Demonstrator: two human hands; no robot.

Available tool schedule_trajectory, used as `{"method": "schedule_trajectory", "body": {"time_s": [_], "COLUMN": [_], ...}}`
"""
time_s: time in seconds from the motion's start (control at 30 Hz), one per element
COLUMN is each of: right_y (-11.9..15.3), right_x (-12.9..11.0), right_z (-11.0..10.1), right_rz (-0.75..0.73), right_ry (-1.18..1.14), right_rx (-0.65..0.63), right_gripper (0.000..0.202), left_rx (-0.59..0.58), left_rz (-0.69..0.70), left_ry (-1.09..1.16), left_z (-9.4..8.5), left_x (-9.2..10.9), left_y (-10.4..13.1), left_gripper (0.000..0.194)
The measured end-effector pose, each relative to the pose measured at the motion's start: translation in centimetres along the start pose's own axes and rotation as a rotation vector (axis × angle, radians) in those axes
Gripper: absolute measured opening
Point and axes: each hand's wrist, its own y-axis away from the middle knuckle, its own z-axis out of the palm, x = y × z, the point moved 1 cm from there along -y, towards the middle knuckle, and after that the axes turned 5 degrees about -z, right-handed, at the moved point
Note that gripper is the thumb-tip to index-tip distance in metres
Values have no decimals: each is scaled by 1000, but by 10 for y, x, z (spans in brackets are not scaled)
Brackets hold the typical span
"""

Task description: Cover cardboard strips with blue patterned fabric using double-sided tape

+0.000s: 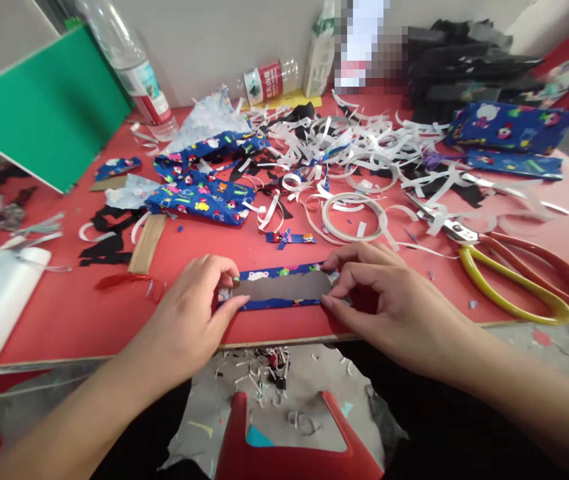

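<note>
Head view: left hand (pixel 199 300) and right hand (pixel 369 287) pinch opposite ends of a flat grey strip edged in blue cartoon-print fabric (pixel 284 288), on the red tabletop (pixel 89 320), left of the red-and-yellow-handled scissors (pixel 509 267).

A pile of white strips (pixel 314 137) is taken as the landmark on the red table (pixel 74 320). To its left, an upright clear bottle (pixel 144 87) is noted, with a green board (pixel 54 107) beyond. Behind the pile, a labelled bottle (pixel 269 79) is seen laid on its side near a carton (pixel 320 57). Black material (pixel 459 60) is heaped to the rear right; yellow-and-red-handled scissors (pixel 459 231) are observed to the front right.
</note>
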Motion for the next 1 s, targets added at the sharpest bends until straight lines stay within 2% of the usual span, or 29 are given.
{"method": "schedule_trajectory", "body": {"time_s": [0.07,0.13,0.17,0.2,0.27,0.37,0.5,0.6,0.77,0.87,0.93,1.0], "right_y": [0,0,0,0,0,-1,-1,-2,-3,4,11,15], "right_x": [0,1,2,2,4,4,1,-1,-3,-2,0,2], "right_z": [-1,0,0,1,3,3,2,3,-2,-14,-22,-25], "right_rz": [27,20,10,-1,-13,-20,-31,-49,-66,-72,-65,-78], "right_ry": [-18,-22,-18,-13,-6,-6,30,54,59,19,77,185], "right_rx": [-17,-12,-7,0,12,21,28,16,6,-7,-4,-22], "right_gripper": [16,17,17,17,18,18,18,18,20,6,29,36], "left_rx": [109,270,287,215,210,162,107,84,62,57,68,88], "left_rz": [29,191,345,500,619,596,538,493,439,430,434,449], "left_ry": [-25,-120,-188,-233,-305,-481,-609,-674,-730,-746,-737,-735], "left_z": [-8,-12,-11,-6,9,36,56,57,56,57,58,59], "left_x": [-4,1,9,17,34,46,42,44,64,70,70,69], "left_y": [7,23,32,42,58,65,55,50,44,40,39,40], "left_gripper": [7,11,14,16,27,51,55,59,61,63,64,65]}}
